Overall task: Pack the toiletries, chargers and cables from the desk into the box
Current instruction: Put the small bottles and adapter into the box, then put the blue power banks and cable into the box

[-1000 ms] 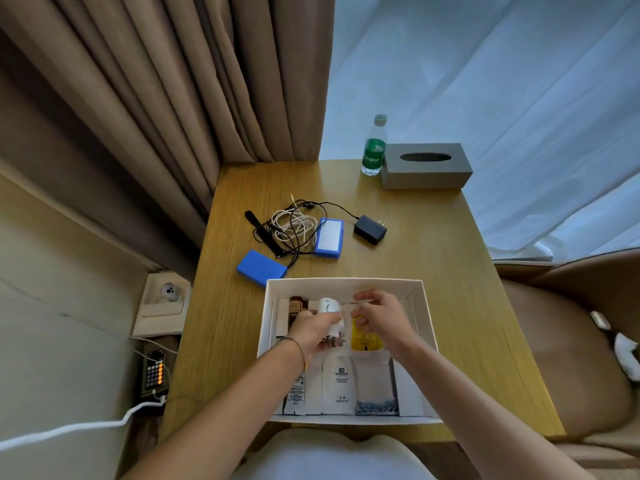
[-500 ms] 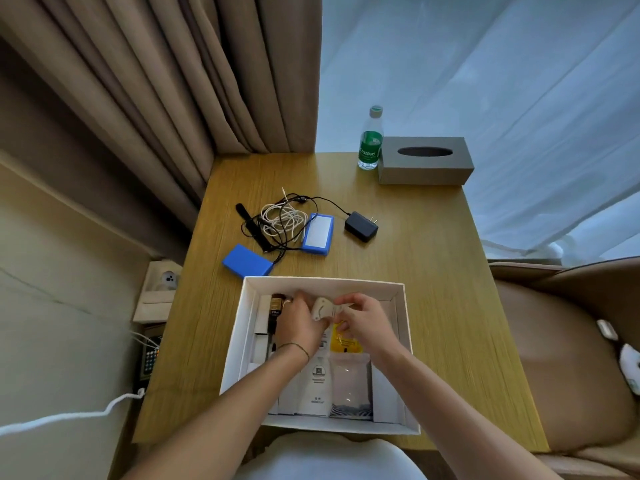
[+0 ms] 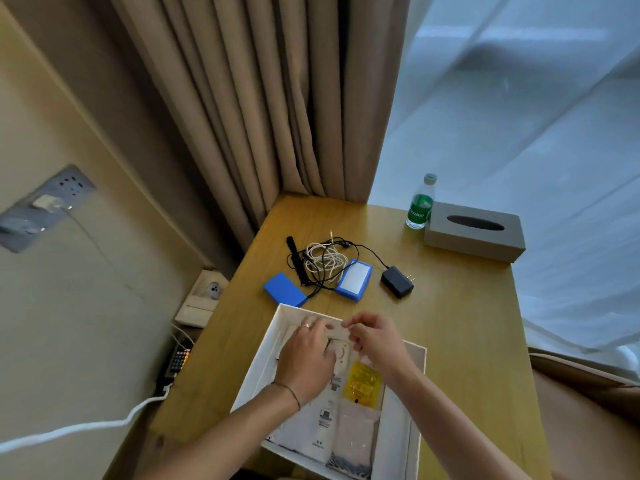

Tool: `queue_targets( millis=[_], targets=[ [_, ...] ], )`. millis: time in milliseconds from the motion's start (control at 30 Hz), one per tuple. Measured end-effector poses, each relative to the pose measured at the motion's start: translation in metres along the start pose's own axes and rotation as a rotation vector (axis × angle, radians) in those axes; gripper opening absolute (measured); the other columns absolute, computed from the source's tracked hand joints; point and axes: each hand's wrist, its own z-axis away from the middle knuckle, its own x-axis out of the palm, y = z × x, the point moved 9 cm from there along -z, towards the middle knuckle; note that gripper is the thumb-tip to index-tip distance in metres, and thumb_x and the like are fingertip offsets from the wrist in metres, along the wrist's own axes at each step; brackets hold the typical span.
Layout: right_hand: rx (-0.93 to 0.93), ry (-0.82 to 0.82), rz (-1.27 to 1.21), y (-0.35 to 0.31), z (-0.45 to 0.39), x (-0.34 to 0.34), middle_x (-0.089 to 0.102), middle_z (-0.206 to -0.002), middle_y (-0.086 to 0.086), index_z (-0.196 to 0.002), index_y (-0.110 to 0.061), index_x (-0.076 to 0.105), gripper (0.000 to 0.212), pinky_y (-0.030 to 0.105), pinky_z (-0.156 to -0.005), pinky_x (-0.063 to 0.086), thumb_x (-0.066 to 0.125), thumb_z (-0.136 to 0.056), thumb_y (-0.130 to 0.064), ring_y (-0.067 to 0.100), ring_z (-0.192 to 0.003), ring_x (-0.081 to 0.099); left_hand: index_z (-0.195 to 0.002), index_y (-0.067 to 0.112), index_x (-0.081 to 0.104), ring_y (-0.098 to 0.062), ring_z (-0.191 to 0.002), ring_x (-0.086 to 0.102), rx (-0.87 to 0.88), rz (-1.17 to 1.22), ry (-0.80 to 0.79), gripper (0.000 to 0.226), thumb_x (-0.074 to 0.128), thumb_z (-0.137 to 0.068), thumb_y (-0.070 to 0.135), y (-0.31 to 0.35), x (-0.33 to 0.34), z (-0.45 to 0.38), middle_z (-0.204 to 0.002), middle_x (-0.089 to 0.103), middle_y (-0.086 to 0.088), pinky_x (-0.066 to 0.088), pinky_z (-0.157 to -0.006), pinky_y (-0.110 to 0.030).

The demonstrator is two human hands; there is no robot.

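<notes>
- Left hand (image 3: 306, 355) flat, fingers straight, pressing small white tube (image 3: 341, 353) down inside open white cardboard box (image 3: 403, 441).
- Right hand (image 3: 375, 337) beside it, fingertips pinched; on what, cannot tell.
- Step: settling toiletries, probably.
- Next: reaching for tangled white cable (image 3: 325, 259), black plug charger (image 3: 397, 281), blue power banks (image 3: 355, 279) on wooden desk (image 3: 460, 306).

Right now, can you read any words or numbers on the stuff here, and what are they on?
Green bottle label: white brand word, too blurred to read.
White sachets in the box: a small logo and print, too small to read.
Yellow sachet: no readable text.
Calculator beside the desk: keys too small to read.
Nothing else carries text.
</notes>
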Motion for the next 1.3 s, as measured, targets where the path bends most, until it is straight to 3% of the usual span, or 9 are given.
queue_targets(
  millis=[200, 400, 533, 700, 833, 933, 1067, 1200, 1300],
  targets=[
    [-0.097, 0.03, 0.005, -0.049, -0.025, 0.005, 0.062, -0.066, 0.0, -0.083, -0.012, 0.073, 0.029, 0.018, -0.049, 0.042, 0.05, -0.088, 0.004, 0.011, -0.057, 0.053, -0.117, 0.026, 0.056, -0.004, -0.099, 0.052, 0.083, 0.083, 0.092, 0.032, 0.056, -0.087, 0.015, -0.002, -0.047, -0.027, -0.112, 0.053, 0.01, 0.052, -0.078, -0.028],
    [-0.078, 0.065, -0.06, -0.074, -0.051, 0.012, 0.06, -0.059, -0.002, -0.086, 0.0, 0.074, 0.027, 0.014, -0.043, 0.039, 0.048, -0.088, 0.009, 0.004, -0.045, 0.05, -0.101, 0.026, 0.063, 0.002, -0.093, 0.054, 0.138, 0.123, 0.11, 0.02, 0.055, -0.092, 0.01, -0.02, -0.083, -0.085, -0.101, 0.054, 0.016, 0.048, -0.076, -0.019],
    [-0.028, 0.108, -0.053, -0.078, -0.07, 0.021, 0.064, -0.068, 0.002, -0.083, -0.003, 0.072, 0.028, 0.013, -0.045, 0.043, 0.048, -0.09, 0.009, 0.0, -0.045, 0.053, -0.103, 0.026, 0.063, -0.003, -0.094, 0.057, 0.135, 0.064, -0.002, 0.025, 0.051, -0.093, 0.007, -0.045, -0.088, -0.123, -0.102, 0.058, 0.014, 0.054, -0.076, -0.027],
    [0.04, 0.14, -0.054, -0.071, -0.09, 0.031, 0.069, -0.08, 0.004, -0.088, -0.007, 0.072, 0.029, 0.014, -0.047, 0.046, 0.047, -0.093, 0.004, 0.007, -0.058, 0.057, -0.115, 0.029, 0.061, -0.014, -0.106, 0.053, 0.124, -0.213, -0.269, 0.049, 0.048, -0.082, -0.004, -0.092, -0.051, -0.157, -0.113, 0.057, 0.007, 0.046, -0.077, -0.025],
    [0.068, 0.172, -0.083, -0.065, -0.096, 0.037, 0.065, -0.076, 0.007, -0.086, -0.005, 0.073, 0.03, 0.013, -0.045, 0.043, 0.046, -0.091, 0.007, -0.001, -0.045, 0.052, -0.134, 0.031, 0.047, -0.022, -0.122, 0.044, 0.269, -0.553, -0.48, 0.062, 0.069, -0.08, 0.011, -0.117, -0.007, -0.165, -0.132, 0.049, -0.001, 0.044, -0.094, -0.035],
    [0.083, 0.176, -0.062, -0.059, -0.094, 0.039, 0.064, -0.072, 0.007, -0.089, -0.003, 0.073, 0.028, 0.014, -0.047, 0.042, 0.047, -0.092, 0.006, 0.003, -0.049, 0.052, -0.148, 0.026, 0.034, -0.03, -0.139, 0.032, 0.378, -0.723, -0.566, 0.081, 0.074, -0.078, 0.015, -0.131, 0.02, -0.166, -0.148, 0.037, -0.011, 0.037, -0.109, -0.045],
    [0.097, 0.214, -0.029, -0.052, -0.088, 0.035, 0.065, -0.069, 0.001, -0.091, -0.004, 0.074, 0.025, 0.019, -0.052, 0.044, 0.049, -0.093, 0.002, 0.009, -0.058, 0.055, -0.149, 0.023, 0.032, -0.032, -0.14, 0.032, 0.484, -0.809, -0.578, 0.08, 0.072, -0.08, 0.017, -0.136, 0.043, -0.165, -0.151, 0.037, -0.015, 0.029, -0.114, -0.049],
    [0.105, 0.225, -0.052, -0.045, -0.08, 0.033, 0.067, -0.066, -0.001, -0.089, -0.006, 0.075, 0.025, 0.021, -0.055, 0.044, 0.051, -0.093, 0.001, 0.009, -0.057, 0.056, -0.142, 0.021, 0.039, -0.031, -0.132, 0.041, 0.54, -0.831, -0.515, 0.064, 0.067, -0.085, 0.018, -0.136, 0.047, -0.167, -0.143, 0.046, -0.013, 0.032, -0.109, -0.048],
    [0.097, 0.225, -0.053, -0.042, -0.075, 0.033, 0.069, -0.069, 0.0, -0.089, -0.009, 0.075, 0.025, 0.023, -0.057, 0.046, 0.052, -0.094, -0.001, 0.009, -0.058, 0.058, -0.143, 0.022, 0.037, -0.026, -0.133, 0.041, 0.549, -0.747, -0.475, 0.069, 0.071, -0.083, 0.023, -0.136, 0.039, -0.166, -0.143, 0.045, -0.007, 0.034, -0.11, -0.045]
  ],
)
